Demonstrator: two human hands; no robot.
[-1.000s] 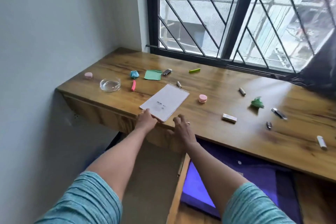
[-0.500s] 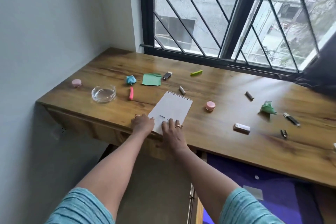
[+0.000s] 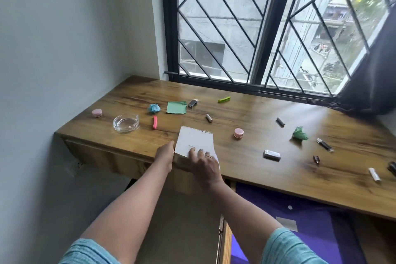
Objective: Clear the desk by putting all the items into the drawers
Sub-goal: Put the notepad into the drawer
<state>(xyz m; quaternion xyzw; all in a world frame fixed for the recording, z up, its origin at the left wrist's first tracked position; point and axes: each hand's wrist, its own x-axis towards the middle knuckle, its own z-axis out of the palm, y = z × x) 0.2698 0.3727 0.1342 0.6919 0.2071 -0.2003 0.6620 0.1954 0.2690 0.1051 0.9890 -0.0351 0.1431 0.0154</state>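
Observation:
A white spiral notepad [image 3: 196, 141] lies at the wooden desk's [image 3: 257, 113] front edge, its near end hanging over. My left hand [image 3: 165, 154] grips its left edge. My right hand [image 3: 203, 166] lies over its near right part, fingers on top and the thumb hidden. Below the desk on the right an open drawer [image 3: 226, 242] holds a purple folder [image 3: 310, 227].
Scattered on the desk: a glass ashtray [image 3: 126, 123], pink lid [image 3: 97, 112], pink marker [image 3: 154, 122], blue paper ball [image 3: 154, 107], green note [image 3: 176, 107], green paper ball [image 3: 300, 134], silver box [image 3: 271, 155], USB stick [image 3: 324, 144], white tube [image 3: 374, 174]. Wall at left, barred window behind.
Both hands have closed on the notepad and drawn it toward the desk's front edge. The view has tilted up, showing more of the window.

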